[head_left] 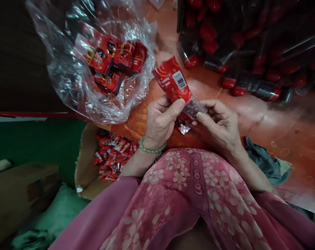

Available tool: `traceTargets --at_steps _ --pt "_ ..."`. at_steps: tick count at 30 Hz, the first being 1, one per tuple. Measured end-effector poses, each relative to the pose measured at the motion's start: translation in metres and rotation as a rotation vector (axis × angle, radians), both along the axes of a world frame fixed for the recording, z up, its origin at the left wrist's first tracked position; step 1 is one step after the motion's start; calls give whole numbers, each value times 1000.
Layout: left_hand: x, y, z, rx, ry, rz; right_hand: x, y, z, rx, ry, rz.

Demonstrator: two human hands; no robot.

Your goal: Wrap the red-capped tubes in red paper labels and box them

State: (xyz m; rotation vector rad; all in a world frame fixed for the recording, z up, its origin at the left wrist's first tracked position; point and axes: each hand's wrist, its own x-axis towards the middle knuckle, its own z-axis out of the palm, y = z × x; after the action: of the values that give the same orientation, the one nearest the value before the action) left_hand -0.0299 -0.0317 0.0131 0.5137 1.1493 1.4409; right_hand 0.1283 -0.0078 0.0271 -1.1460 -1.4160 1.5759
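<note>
Both hands are at a flat red printed plastic packet with a white barcode label and a see-through dotted lower end. My left hand, with a green bead bracelet at the wrist, pinches its middle between thumb and fingers. My right hand grips the see-through end, thumb on top. Just below the hands shows a second red packet with a shiny silver corner, partly hidden by the fingers. Whether anything is inside the held packet I cannot tell.
A clear plastic bag of folded red packets lies on the orange table at left. Below it, a cardboard box holds many small red pieces. Clear containers with red caps are heaped at right. A dark cloth lies near the right forearm.
</note>
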Motion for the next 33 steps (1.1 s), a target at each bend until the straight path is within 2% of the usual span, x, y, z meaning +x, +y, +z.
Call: traceTargets --at_steps 5,9,14,21,28,30,33 --pt "11 -4 -4 -29 -35 10 -15 -6 -3 52 83 -96" --pt "3 -5 -1 -34 -54 -44 -17 -6 -4 -17 140 -50" --pt "2 -6 10 -15 -127 -21 -15 -7 -11 -83 169 50" --pt "21 -18 8 -88 -214 -80 -14 -8 -15 -5 125 23" --pt "15 -29 11 -91 -217 -162 -17 -9 -23 72 158 59" --pt "10 -35 14 -103 -197 -151 -17 -9 -23 116 136 115" --pt "-8 -55 15 -104 -98 -66 -11 -9 -18 179 112 300"
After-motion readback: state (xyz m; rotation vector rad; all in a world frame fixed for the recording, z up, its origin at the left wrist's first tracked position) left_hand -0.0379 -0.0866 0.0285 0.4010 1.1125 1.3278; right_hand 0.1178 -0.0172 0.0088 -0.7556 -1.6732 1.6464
